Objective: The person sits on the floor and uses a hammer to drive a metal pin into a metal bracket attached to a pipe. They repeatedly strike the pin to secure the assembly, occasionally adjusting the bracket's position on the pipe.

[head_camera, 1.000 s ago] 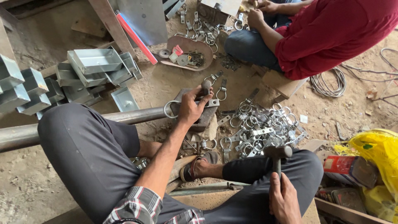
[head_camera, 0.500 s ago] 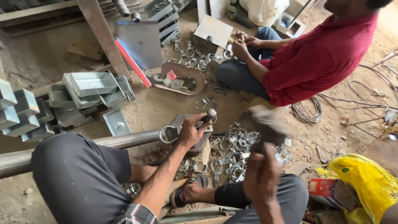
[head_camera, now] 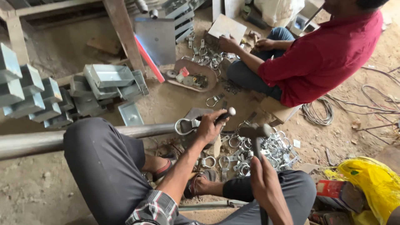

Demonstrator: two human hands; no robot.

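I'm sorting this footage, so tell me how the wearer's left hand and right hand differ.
The left hand reaches forward, pressing a metal clamp down near the steel pipe; the right hand sits nearer the body. The left grips a short rod-like tool; the right grips a hammer upright by its handle. Both are bare and closed around tools.

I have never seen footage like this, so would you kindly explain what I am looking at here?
There is no machine: a camera on a seated person's head looks down at their own legs and bare hands. The left hand holds a metal clamp against a long pipe on the dirt floor. The right hand grips a hammer. A pile of clamps lies beside it, grey metal boxes to the left. Opposite sits another person in a red shirt, handling similar parts.
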